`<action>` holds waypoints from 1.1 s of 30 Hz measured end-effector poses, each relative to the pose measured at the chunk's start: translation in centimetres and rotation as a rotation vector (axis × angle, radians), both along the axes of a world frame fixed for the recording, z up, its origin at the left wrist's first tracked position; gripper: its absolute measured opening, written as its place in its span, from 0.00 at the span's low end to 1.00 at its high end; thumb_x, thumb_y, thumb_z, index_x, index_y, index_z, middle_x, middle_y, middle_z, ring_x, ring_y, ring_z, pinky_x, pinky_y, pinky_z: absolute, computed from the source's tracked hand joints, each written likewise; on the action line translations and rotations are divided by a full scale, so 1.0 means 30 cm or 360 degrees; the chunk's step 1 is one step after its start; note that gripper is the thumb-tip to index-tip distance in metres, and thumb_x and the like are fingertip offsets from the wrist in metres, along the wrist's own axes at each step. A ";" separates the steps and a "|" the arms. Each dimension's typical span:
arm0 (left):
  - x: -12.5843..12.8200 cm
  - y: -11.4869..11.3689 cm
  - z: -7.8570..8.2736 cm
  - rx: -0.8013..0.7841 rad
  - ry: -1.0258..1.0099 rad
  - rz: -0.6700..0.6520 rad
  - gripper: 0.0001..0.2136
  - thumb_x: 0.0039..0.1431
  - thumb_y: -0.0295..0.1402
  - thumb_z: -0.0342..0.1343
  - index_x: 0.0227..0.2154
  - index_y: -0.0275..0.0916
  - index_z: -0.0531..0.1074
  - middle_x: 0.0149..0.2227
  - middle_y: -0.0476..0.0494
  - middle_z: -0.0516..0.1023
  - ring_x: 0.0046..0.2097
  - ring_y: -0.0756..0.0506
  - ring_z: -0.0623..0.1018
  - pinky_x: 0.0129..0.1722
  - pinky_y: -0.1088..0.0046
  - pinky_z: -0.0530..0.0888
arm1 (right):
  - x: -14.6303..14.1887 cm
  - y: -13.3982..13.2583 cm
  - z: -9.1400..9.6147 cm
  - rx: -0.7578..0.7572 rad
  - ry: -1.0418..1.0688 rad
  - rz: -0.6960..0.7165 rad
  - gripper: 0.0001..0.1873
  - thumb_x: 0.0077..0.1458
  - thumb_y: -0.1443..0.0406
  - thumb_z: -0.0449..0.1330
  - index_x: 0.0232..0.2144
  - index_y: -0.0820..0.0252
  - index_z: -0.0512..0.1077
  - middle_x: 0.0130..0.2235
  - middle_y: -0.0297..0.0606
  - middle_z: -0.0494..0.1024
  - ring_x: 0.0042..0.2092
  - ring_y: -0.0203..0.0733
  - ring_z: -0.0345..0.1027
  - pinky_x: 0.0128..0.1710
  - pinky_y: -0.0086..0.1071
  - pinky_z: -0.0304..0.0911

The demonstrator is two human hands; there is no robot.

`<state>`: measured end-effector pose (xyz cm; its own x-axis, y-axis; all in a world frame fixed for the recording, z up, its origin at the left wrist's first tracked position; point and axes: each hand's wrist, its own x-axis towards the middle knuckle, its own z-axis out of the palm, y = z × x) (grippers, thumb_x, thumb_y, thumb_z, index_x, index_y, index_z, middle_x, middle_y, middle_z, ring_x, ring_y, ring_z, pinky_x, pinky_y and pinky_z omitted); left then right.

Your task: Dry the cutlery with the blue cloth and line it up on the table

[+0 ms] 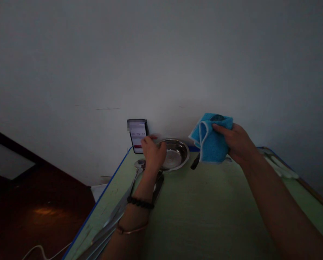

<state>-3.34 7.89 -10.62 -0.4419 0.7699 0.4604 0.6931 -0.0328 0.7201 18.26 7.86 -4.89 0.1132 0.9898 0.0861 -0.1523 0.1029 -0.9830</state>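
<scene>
My right hand (237, 141) grips a folded blue cloth (214, 142) with pale edging, raised above the back of the table. A dark rounded patch shows at the top of the cloth; I cannot tell what it is. Below the cloth's left corner, a short black handle (195, 161) sticks out, the rest of it hidden. My left hand (154, 153) is at the left rim of a shiny metal bowl (184, 157), thumb and fingers apart, nothing visible between them. Whether it touches the bowl is unclear. Close to that hand lies a metal spoon (139, 164).
A phone (137, 137) showing a timer leans against the wall behind my left hand. Several long metal utensils (107, 227) lie along the left side of the green table (205, 216). Pale items (280, 166) lie at the right edge. A white cable (41, 249) runs across the floor.
</scene>
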 end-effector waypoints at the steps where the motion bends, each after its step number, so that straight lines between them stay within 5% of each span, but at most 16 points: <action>1: 0.012 -0.005 0.004 -0.0013 -0.0003 -0.0063 0.12 0.46 0.25 0.53 0.34 0.38 0.60 0.42 0.40 0.62 0.49 0.40 0.64 0.51 0.60 0.61 | -0.002 -0.002 -0.002 0.0007 0.0001 0.0017 0.07 0.41 0.61 0.63 0.27 0.55 0.73 0.28 0.33 0.77 0.29 0.40 0.70 0.30 0.34 0.68; 8: 0.083 -0.037 0.041 -0.0162 -0.0133 -0.0527 0.11 0.53 0.29 0.49 0.41 0.36 0.60 0.41 0.40 0.68 0.42 0.46 0.71 0.45 0.67 0.67 | -0.019 0.008 -0.030 0.0137 -0.0031 0.0081 0.14 0.42 0.58 0.63 0.33 0.58 0.72 0.31 0.35 0.77 0.34 0.41 0.71 0.35 0.37 0.66; 10: 0.092 -0.052 0.067 -0.0279 -0.0178 -0.0764 0.08 0.58 0.34 0.45 0.37 0.36 0.64 0.34 0.44 0.73 0.37 0.47 0.74 0.39 0.70 0.69 | -0.027 0.018 -0.045 0.0219 0.0000 0.0047 0.16 0.43 0.58 0.62 0.35 0.57 0.72 0.34 0.35 0.77 0.37 0.42 0.70 0.38 0.37 0.65; 13: 0.096 -0.083 0.115 -0.0538 -0.0214 -0.1156 0.21 0.61 0.43 0.38 0.24 0.35 0.69 0.24 0.45 0.74 0.27 0.48 0.75 0.31 0.72 0.71 | -0.044 0.035 -0.066 0.0280 0.0116 -0.0009 0.16 0.44 0.58 0.61 0.36 0.57 0.71 0.37 0.36 0.77 0.40 0.41 0.70 0.41 0.37 0.64; 17: 0.079 -0.117 0.161 -0.0972 -0.0277 -0.1658 0.23 0.61 0.44 0.36 0.23 0.35 0.69 0.23 0.45 0.74 0.25 0.49 0.73 0.27 0.74 0.70 | -0.075 0.039 -0.083 0.0263 0.0226 -0.0077 0.14 0.43 0.62 0.61 0.35 0.58 0.70 0.36 0.34 0.76 0.38 0.39 0.70 0.41 0.35 0.63; 21: 0.041 -0.126 0.164 -0.1040 -0.0203 -0.1707 0.14 0.59 0.40 0.42 0.28 0.37 0.67 0.23 0.50 0.69 0.23 0.52 0.68 0.22 0.78 0.65 | -0.099 0.018 -0.079 0.0135 0.0216 0.0008 0.12 0.40 0.69 0.60 0.32 0.57 0.68 0.29 0.29 0.75 0.30 0.36 0.68 0.33 0.31 0.64; 25: 0.001 -0.130 0.171 -0.1134 -0.0041 -0.1720 0.13 0.60 0.38 0.41 0.31 0.38 0.68 0.25 0.49 0.69 0.24 0.52 0.67 0.22 0.78 0.64 | -0.070 0.005 -0.068 -0.0044 0.0038 0.0365 0.14 0.38 0.70 0.62 0.32 0.58 0.69 0.27 0.29 0.75 0.27 0.35 0.68 0.29 0.30 0.65; 33: -0.027 -0.203 0.275 -0.1128 0.0447 -0.1575 0.14 0.58 0.38 0.44 0.27 0.40 0.73 0.25 0.49 0.71 0.29 0.49 0.70 0.28 0.77 0.65 | 0.046 -0.045 0.011 0.0208 -0.1038 0.1173 0.12 0.41 0.63 0.63 0.32 0.56 0.75 0.30 0.33 0.79 0.31 0.40 0.71 0.29 0.32 0.66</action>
<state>-4.14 1.81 -2.38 0.5143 0.8323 -0.2067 0.7248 -0.2930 0.6235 19.63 6.51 -4.57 -0.6352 0.7719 0.0259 0.3451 0.3136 -0.8846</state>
